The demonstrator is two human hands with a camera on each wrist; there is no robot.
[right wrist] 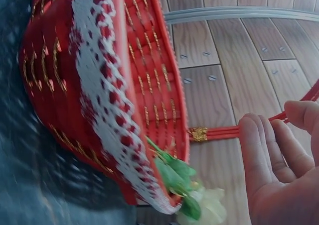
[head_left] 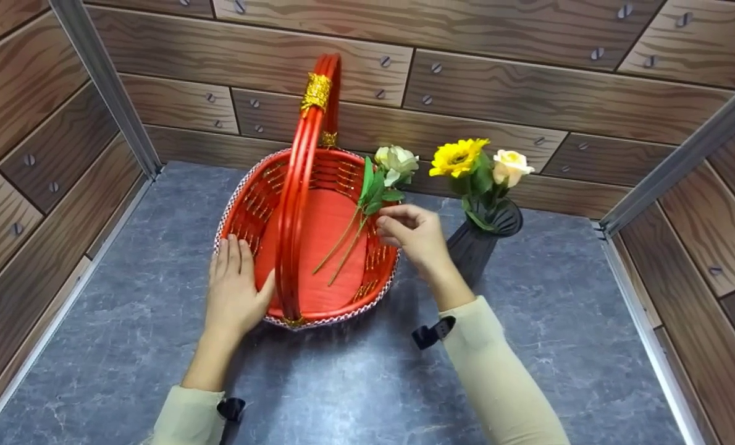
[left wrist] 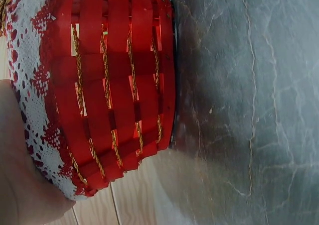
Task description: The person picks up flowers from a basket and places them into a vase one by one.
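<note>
A red woven basket with a tall arched handle and white lace trim stands on the grey surface. My left hand rests on its left rim, fingers straight and thumb spread toward the handle. In the basket lies a cream artificial flower with green leaves; its two thin stems slant down over the red floor, and its bloom leans at the far right rim. My right hand hovers by the right rim close to the leaves. The right wrist view shows its fingers loosely bent, thumb apart, holding nothing.
Right of the basket stands a dark ribbed vase with a yellow daisy-like flower and a peach rose. Wood-patterned panels wall the back and both sides, with metal strips along the edges.
</note>
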